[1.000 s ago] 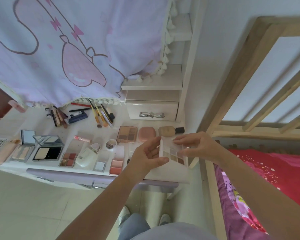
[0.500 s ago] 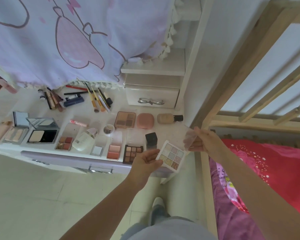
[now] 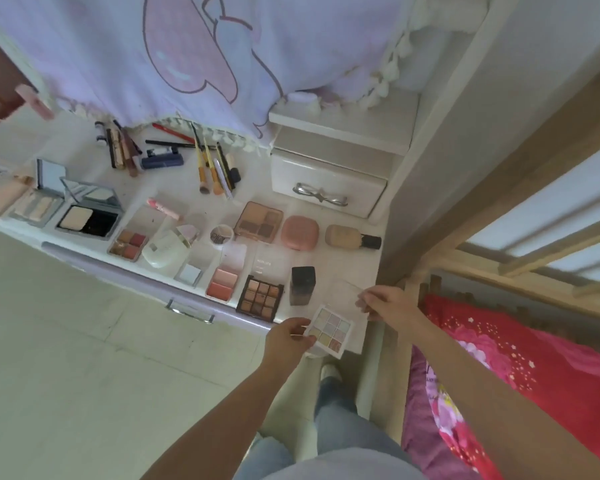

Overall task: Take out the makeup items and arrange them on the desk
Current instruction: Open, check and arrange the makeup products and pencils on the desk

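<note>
White and crowded, the bench [image 3: 201,216] carries makeup in rows: open compacts far left, brushes [image 3: 212,164] further back, a dark nine-pan palette [image 3: 260,298] near the front edge. Right of that, the left hand [image 3: 289,337] pinches the pastel palette [image 3: 330,331] by its near-left corner, over the bench's right end. It looks light, rigid and slick, its pans breakable; edge holds suit it. The right hand [image 3: 383,303] pinches its clear lid [image 3: 347,295], which is probably thin and easily cracked.

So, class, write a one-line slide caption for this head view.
Left hand sets pastel palette at desk corner; right hand holds its clear lid.
</note>
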`<state>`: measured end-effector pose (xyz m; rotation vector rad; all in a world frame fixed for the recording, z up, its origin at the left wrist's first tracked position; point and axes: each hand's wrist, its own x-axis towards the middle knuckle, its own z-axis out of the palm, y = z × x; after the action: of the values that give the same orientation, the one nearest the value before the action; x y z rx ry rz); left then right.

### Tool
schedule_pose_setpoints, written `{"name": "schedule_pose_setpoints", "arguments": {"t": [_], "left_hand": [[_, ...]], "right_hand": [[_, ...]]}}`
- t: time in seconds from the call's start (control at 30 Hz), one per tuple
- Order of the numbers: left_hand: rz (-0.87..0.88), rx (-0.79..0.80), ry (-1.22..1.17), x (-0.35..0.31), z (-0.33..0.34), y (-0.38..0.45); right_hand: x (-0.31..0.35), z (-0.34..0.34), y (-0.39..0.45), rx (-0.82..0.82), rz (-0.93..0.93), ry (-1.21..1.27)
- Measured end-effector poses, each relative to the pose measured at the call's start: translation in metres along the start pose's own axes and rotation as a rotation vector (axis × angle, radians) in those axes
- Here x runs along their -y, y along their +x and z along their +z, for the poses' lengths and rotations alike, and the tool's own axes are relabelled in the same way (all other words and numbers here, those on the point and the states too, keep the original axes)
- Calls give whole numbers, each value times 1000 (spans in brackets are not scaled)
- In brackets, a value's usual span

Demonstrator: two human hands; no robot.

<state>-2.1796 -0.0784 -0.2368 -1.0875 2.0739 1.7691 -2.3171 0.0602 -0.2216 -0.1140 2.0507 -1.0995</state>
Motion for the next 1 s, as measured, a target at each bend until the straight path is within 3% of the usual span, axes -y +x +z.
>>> {"name": "schedule_pose_setpoints", "arguments": {"t": [0.23,0.5,0.7,0.8,0.93,1.0], "left_hand": [[-21,-207,181,-8,27,8],[-127,-387,165,-4,47,8],[-136,-377,240,-7,50,8],[-131,-362,335,-7,47,5],[-105,-331,485,-9,45,-5],[-63,-328,557,-14,45,-10]], "right_hand": [[7,-24,41,111,-36,-58],[12,-29,57,178,-91,-131],[22,-32,63,229,-227,-501],[27,-35,67,134,-352,-740],[30,-49,75,-169,-708,-809],[27,-53,89,-193,-667,-900]]}}
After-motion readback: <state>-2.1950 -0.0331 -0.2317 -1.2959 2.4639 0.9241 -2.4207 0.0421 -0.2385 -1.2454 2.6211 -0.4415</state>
